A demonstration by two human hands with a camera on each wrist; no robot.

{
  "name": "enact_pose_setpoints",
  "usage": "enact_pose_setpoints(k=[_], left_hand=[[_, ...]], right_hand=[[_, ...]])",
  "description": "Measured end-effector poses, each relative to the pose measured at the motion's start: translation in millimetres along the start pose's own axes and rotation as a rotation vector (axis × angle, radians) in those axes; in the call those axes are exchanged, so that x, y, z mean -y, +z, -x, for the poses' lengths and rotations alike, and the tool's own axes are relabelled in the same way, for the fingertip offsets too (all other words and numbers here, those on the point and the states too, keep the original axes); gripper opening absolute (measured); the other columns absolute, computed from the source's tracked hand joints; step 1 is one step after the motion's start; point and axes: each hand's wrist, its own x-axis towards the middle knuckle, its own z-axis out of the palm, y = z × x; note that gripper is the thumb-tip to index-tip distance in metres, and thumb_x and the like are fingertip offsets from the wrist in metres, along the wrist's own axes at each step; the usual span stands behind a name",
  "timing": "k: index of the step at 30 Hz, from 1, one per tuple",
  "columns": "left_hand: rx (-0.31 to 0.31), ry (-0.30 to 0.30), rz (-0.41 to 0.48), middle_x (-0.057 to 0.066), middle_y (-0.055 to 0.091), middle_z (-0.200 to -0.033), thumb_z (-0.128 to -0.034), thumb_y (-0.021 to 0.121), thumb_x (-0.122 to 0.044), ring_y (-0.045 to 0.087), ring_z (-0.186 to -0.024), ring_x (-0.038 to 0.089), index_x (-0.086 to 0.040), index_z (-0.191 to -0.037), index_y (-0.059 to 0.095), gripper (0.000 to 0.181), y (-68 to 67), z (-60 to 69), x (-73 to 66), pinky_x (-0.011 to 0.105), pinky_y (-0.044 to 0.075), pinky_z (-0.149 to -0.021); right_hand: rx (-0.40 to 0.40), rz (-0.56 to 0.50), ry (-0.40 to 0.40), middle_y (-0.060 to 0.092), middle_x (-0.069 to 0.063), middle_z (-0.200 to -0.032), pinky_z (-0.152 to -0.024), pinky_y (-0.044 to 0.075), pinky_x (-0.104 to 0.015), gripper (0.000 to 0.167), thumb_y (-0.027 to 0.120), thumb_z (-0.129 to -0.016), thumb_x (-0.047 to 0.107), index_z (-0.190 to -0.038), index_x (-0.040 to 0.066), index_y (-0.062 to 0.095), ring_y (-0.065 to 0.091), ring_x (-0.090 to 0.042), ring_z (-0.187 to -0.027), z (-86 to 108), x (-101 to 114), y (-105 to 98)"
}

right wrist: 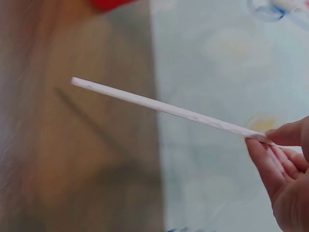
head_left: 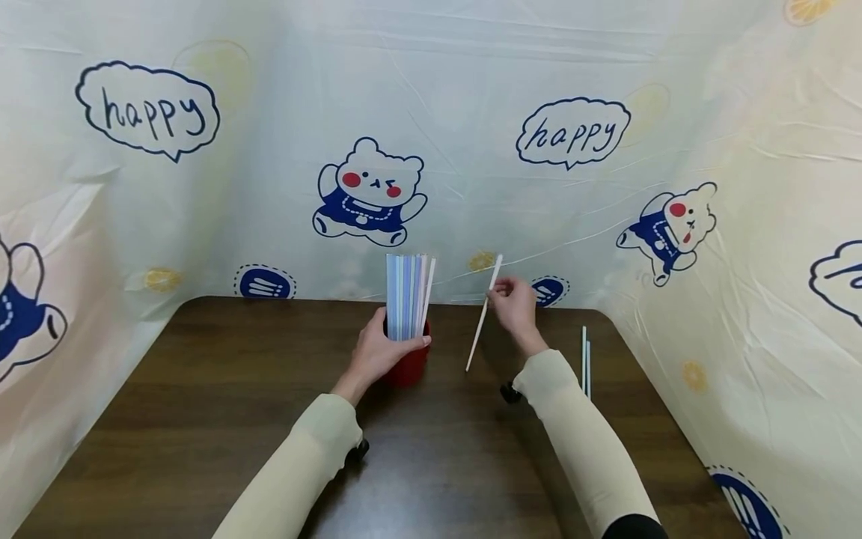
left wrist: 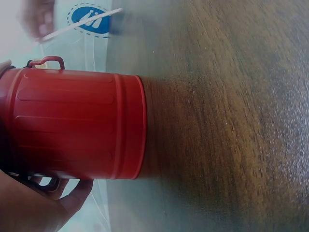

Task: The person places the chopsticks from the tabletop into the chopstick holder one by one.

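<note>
A small red bucket point(head_left: 406, 370) with side handles stands upright on the table, holding a bundle of long pastel straws point(head_left: 406, 296) in blue, lilac and pink. My left hand point(head_left: 378, 348) grips the bucket near its rim, thumb across the front. To the right of it, my right hand point(head_left: 515, 305) pinches one pale pinkish-white straw point(right wrist: 164, 107) near its upper end. This straw slants down to the left, apart from the bucket. The ribbed red side of the bucket point(left wrist: 77, 123) fills the left part of the left wrist view.
Two light blue straws point(head_left: 586, 363) lie on the brown table point(head_left: 202, 419) at the right, partly hidden by my right sleeve. A pale printed sheet point(head_left: 465, 90) with bears hangs behind the table and along its sides.
</note>
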Motion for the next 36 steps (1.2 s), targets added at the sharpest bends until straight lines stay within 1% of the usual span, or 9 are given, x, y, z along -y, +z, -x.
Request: enact_pose_setpoints(k=[2, 5, 11, 14, 19, 23, 26, 30, 36], left_hand=[[-0.003, -0.002, -0.001, 0.007, 0.051, -0.146, -0.0784, 0.086, -0.05, 0.054, -0.129, 0.033, -0.023, -0.148, 0.037, 0.089, -1.0, -0.2, -0.7, 0.066, 0.042, -0.108], [-0.003, -0.002, -0.005, 0.007, 0.052, -0.146, -0.0786, 0.086, -0.05, 0.054, -0.129, 0.033, -0.022, -0.148, 0.037, 0.089, -2.2, -0.5, -0.9, 0.065, 0.042, -0.108], [-0.004, -0.004, -0.017, 0.006, 0.052, -0.146, -0.0754, 0.085, -0.056, 0.054, -0.129, 0.032, -0.023, -0.147, 0.038, 0.093, -3.9, -1.1, -0.3, 0.065, 0.043, -0.107], [-0.004, -0.005, -0.018, 0.006, 0.052, -0.146, -0.0721, 0.086, -0.061, 0.054, -0.129, 0.032, -0.023, -0.147, 0.038, 0.097, -4.1, -0.9, 0.4, 0.066, 0.042, -0.107], [-0.005, -0.011, -0.019, 0.006, 0.052, -0.145, -0.0725, 0.086, -0.06, 0.054, -0.129, 0.032, -0.023, -0.147, 0.038, 0.096, -3.2, 0.2, 2.0, 0.065, 0.042, -0.108], [-0.005, -0.012, -0.017, 0.006, 0.052, -0.145, -0.0739, 0.086, -0.058, 0.055, -0.129, 0.032, -0.023, -0.147, 0.038, 0.094, -1.9, 1.3, 2.7, 0.065, 0.042, -0.108], [-0.004, -0.011, -0.014, 0.006, 0.052, -0.146, -0.0737, 0.086, -0.058, 0.055, -0.129, 0.032, -0.023, -0.148, 0.038, 0.095, -1.2, 2.1, 2.8, 0.064, 0.042, -0.108], [-0.004, -0.007, -0.008, 0.006, 0.053, -0.146, -0.0754, 0.086, -0.056, 0.055, -0.129, 0.032, -0.023, -0.148, 0.038, 0.093, -0.4, 2.1, 3.1, 0.063, 0.042, -0.109], [-0.011, 0.013, 0.003, 0.005, 0.054, -0.145, -0.0722, 0.086, -0.061, 0.056, -0.128, 0.031, -0.024, -0.148, 0.038, 0.097, 0.3, 0.4, 2.0, 0.063, 0.043, -0.108]], right_hand=[[-0.022, -0.063, -0.058, 0.069, -0.022, -0.092, -0.069, 0.063, -0.038, 0.018, 0.071, -0.088, -0.007, -0.105, -0.011, 0.069, 0.062, -0.009, -0.072, -0.5, 16.9, -0.9], [-0.028, -0.198, -0.134, 0.066, -0.024, -0.094, -0.072, 0.063, -0.041, 0.019, 0.071, -0.089, -0.008, -0.107, -0.014, 0.067, 0.062, -0.015, -0.076, 3.7, 46.9, -3.7], [-0.008, -0.329, -0.27, 0.063, -0.035, -0.096, -0.071, 0.063, -0.034, 0.021, 0.068, -0.089, -0.014, -0.108, -0.02, 0.062, 0.065, -0.033, -0.081, 25.4, 113.5, -9.8], [-0.01, -0.355, -0.324, 0.063, -0.036, -0.097, -0.071, 0.063, -0.034, 0.021, 0.068, -0.089, -0.015, -0.108, -0.02, 0.062, 0.065, -0.037, -0.081, 28.0, 123.0, -5.4], [-0.01, -0.388, -0.344, 0.062, -0.035, -0.098, -0.072, 0.063, -0.037, 0.021, 0.068, -0.09, -0.014, -0.11, -0.019, 0.062, 0.065, -0.04, -0.082, 23.7, 112.8, 11.5], [0.032, -0.361, -0.348, 0.064, -0.033, -0.099, -0.074, 0.063, -0.038, 0.022, 0.069, -0.091, -0.01, -0.112, -0.015, 0.063, 0.066, -0.044, -0.085, 25.1, 98.8, 26.4], [0.062, -0.294, -0.363, 0.066, -0.029, -0.099, -0.074, 0.063, -0.037, 0.021, 0.071, -0.092, -0.006, -0.111, -0.01, 0.065, 0.069, -0.042, -0.086, 28.4, 88.6, 35.2], [0.092, -0.159, -0.398, 0.069, -0.018, -0.096, -0.071, 0.063, -0.038, 0.018, 0.073, -0.092, -0.003, -0.109, -0.003, 0.068, 0.071, -0.03, -0.085, 32.1, 75.7, 44.9], [0.168, -0.025, -0.406, 0.071, -0.011, -0.096, -0.07, 0.063, -0.037, 0.018, 0.075, -0.091, -0.001, -0.108, -0.001, 0.07, 0.071, -0.021, -0.083, 35.3, 59.7, 58.3]])
